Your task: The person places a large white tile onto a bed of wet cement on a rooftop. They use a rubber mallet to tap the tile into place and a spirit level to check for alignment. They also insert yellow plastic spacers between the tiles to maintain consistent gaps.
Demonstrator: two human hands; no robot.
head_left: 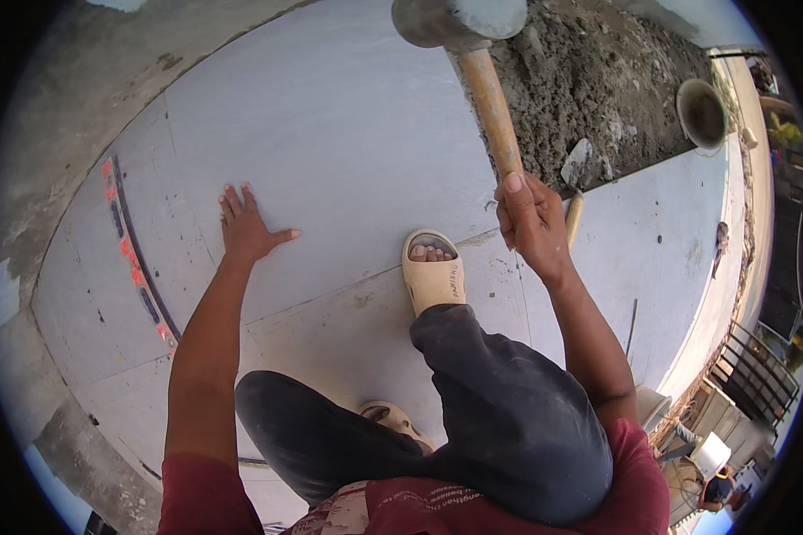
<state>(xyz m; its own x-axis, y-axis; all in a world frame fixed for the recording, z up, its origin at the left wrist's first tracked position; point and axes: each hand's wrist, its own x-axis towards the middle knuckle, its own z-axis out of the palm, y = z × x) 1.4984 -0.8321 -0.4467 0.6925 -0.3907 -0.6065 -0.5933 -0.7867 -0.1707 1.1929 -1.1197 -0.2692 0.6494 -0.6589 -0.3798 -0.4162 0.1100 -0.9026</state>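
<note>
My right hand (531, 221) grips the wooden handle of a mallet (491, 102), whose thick grey head is raised at the top of the view. Palm down, my left hand (245, 230) rests on a large pale grey floor tile (348, 116) with its fingers spread. Beyond the tile's right edge lies a bed of wet grey mortar (598, 80). Just right of my right hand, a second wooden handle (575, 218) points toward the mortar; what it belongs to is hidden.
A red spirit level (136, 263) lies on the tiles at the left. At the mortar's far right stands a round pan (702, 114). My sandalled foot (433, 272) is planted on the tiles between my hands. Another person (718, 489) is at the lower right.
</note>
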